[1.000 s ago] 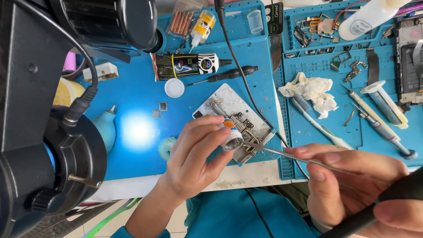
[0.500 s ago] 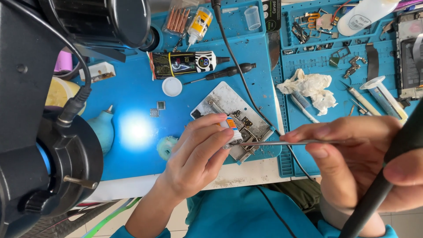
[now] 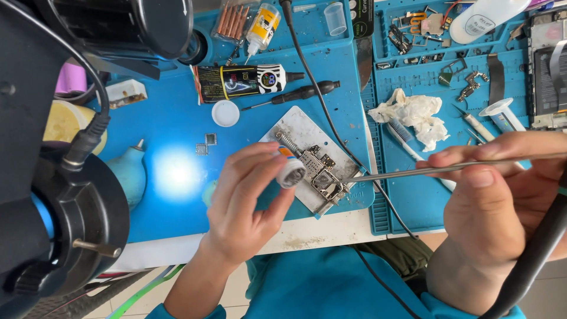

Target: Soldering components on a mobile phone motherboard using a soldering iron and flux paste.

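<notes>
At frame centre the circuit board (image 3: 322,175) lies on its metal plate (image 3: 301,133), the left hand (image 3: 248,204) nearer with fingers clamped on a small white tube (image 3: 292,171) touching it, while the right hand (image 3: 502,198) pinches long tweezers (image 3: 425,170) pointing leftward at it.

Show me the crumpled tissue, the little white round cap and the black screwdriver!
crumpled tissue (image 3: 413,112), head view, on its middle folds.
white round cap (image 3: 225,113), head view, on the centre of its top.
black screwdriver (image 3: 307,92), head view, on its handle.
</notes>
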